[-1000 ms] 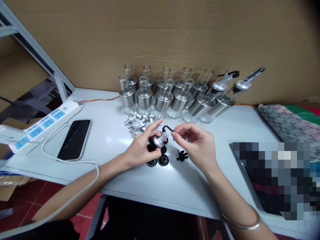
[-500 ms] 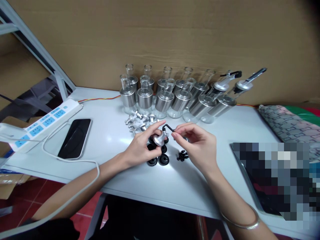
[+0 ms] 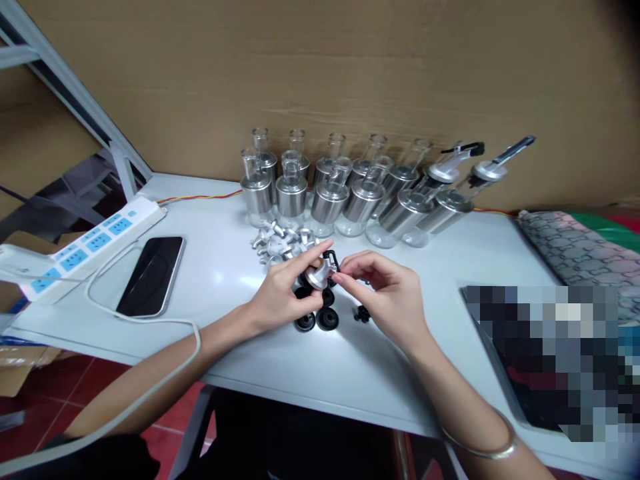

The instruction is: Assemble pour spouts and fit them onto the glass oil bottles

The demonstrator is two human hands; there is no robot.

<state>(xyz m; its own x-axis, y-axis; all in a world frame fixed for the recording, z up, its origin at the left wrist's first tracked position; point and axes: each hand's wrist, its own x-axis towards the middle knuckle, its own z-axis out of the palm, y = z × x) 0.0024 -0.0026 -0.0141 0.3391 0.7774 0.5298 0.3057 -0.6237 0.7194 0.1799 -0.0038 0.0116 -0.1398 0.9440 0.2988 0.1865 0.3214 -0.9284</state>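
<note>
My left hand (image 3: 277,293) grips a silver bottle pourer (image 3: 316,277) by its flared base, with the spout pointing up. A bent black flap (image 3: 333,257) now caps the spout tip, and its lower end runs down the pourer's right side. My right hand (image 3: 393,290) pinches at that lower end with thumb and forefinger; the fingertips hide the exact contact. Below the hands lie several round black stoppers (image 3: 327,319), partly covered by my left hand. A small heap of black pieces (image 3: 361,313) is under my right hand. More silver pourers (image 3: 283,243) are piled behind my left hand.
Glass bottles with metal sleeves (image 3: 329,200) stand in rows at the back; two at the right carry pourers (image 3: 487,172). A phone (image 3: 153,277) and a power strip (image 3: 95,247) lie left. A white cable (image 3: 195,340) crosses my left forearm. A blurred-out flat object (image 3: 540,360) lies right.
My right hand has moved slightly left and lowered the black flap, so it sits over the spout and against the pourer's side. My left hand keeps its hold on the pourer.
</note>
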